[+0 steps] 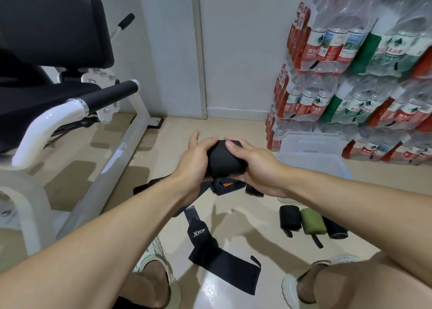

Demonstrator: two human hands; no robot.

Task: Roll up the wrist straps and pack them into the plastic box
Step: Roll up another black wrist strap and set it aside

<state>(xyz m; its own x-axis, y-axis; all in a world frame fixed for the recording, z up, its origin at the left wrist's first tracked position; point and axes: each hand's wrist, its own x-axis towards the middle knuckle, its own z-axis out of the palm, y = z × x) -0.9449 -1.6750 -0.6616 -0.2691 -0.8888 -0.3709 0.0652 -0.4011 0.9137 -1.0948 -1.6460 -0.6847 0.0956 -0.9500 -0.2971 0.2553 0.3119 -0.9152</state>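
A pale tiled floor (233, 130) is what everything sits on here, with a white-framed gym machine (70, 112) off to the left and shrink-wrapped water bottle packs (350, 63) stacked against the far right wall.

Centre frame, a black strap roll (223, 160) is held up off the floor between both hands. The left hand (194, 161) is curled around its left side, thumb over the top. The right hand (254, 166) is wrapped around the right side, thumb pressed on the near top edge. Both are closed tight on it, so nothing is slack at the top. A loose tail (219, 184) with an orange bit is seen hanging under the roll, so the rolling is probably not quite finished.

The bit that matters: the plastic box (313, 154) lies just to the right of the roll and slightly farther away, right beside the right hand. So the right hand is clearly the nearer one for a drop-in. The roll's axis seems to run roughly left to right between the palms, though that's partly hidden.

Further out, three finished rolls (312, 223) (black, green, black) are lined up on the floor nearer than the box, not yet packed. An unrolled black strap (222, 262) is spread flat near the feet, and another one (152, 184) is partly hidden under the left forearm.
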